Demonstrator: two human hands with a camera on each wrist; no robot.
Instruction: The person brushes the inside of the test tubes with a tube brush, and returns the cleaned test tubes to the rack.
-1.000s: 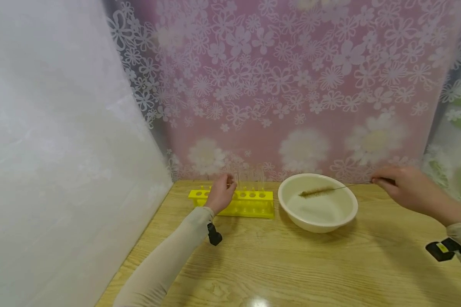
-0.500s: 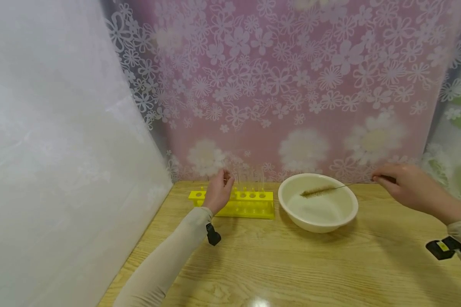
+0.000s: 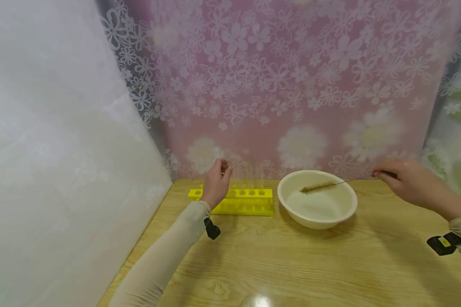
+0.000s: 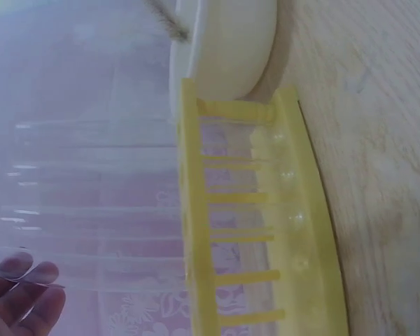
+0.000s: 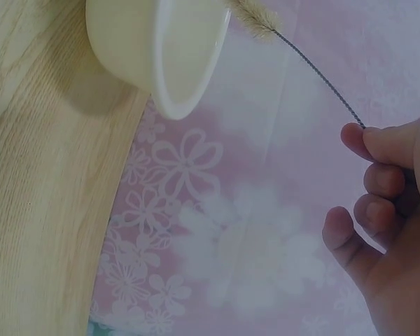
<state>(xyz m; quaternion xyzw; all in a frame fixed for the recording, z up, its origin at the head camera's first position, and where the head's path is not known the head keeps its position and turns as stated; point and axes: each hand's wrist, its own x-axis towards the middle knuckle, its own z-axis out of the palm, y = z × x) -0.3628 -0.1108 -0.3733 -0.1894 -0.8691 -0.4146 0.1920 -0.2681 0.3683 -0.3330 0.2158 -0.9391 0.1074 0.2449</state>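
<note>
Left hand rose above yellow rack, pinching clear tube; right hand pinches wire brush over bowl.

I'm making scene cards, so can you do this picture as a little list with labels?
Left hand: pinches a clear tube at the rack; its bottom is hard to see
Right hand: holds a brush by its handle
Brush: bristly end over the bowl
Rack: yellow, holds more clear tubes
Bowl: cream, right of the rack
Table: wood-patterned
Backdrop: pink, white flowers
</note>
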